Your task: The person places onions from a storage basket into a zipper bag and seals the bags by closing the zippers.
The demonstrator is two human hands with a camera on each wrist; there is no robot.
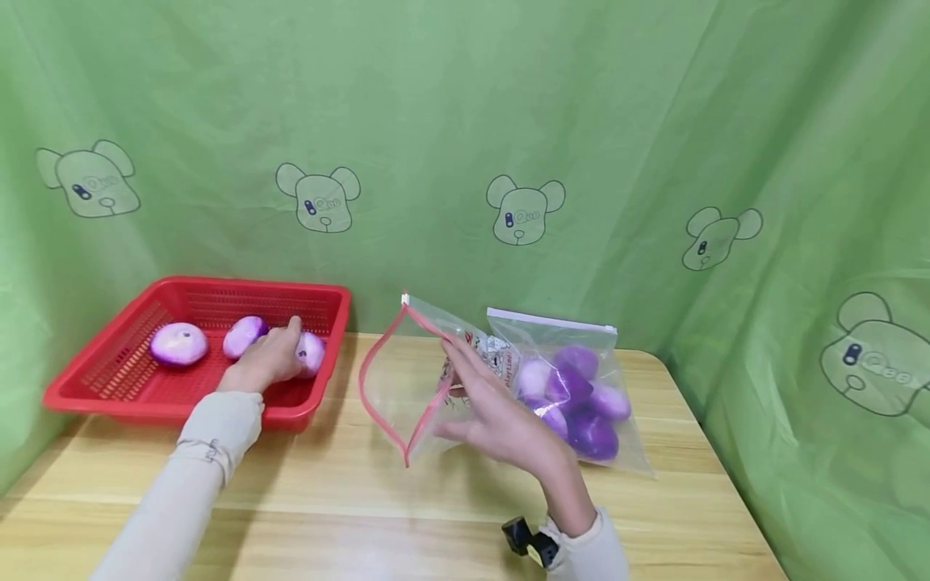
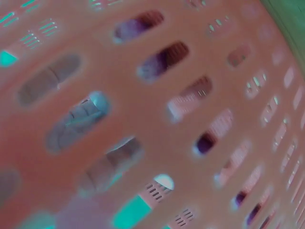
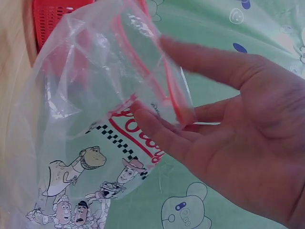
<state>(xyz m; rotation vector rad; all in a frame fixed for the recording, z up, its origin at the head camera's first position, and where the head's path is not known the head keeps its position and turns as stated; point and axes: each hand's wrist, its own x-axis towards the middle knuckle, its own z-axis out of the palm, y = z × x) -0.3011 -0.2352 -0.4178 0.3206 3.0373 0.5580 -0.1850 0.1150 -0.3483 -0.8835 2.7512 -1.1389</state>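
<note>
In the head view my left hand [image 1: 270,355] reaches into a red plastic basket [image 1: 109,406] and grips a purple-and-white onion [image 1: 311,355] at its right side. Two more onions lie there: one [image 1: 245,336] beside the hand, another [image 1: 178,344] farther left. My right hand [image 1: 501,415] is at a clear zip bag [image 1: 381,387] with a pink rim, its mouth gaping towards the basket. Fairly straight fingers touch the rim, thumb spread apart; cartoon prints mark the bag [image 3: 90,176] in the right wrist view. Slotted basket wall [image 2: 157,105] fills the left wrist view.
Behind the right hand a second clear zip bag [image 1: 559,323] with a white zip strip holds several purple onions [image 1: 592,436]. A wooden table [image 1: 327,516] lies beneath everything, and green curtains [image 1: 436,121] hang behind and at the sides.
</note>
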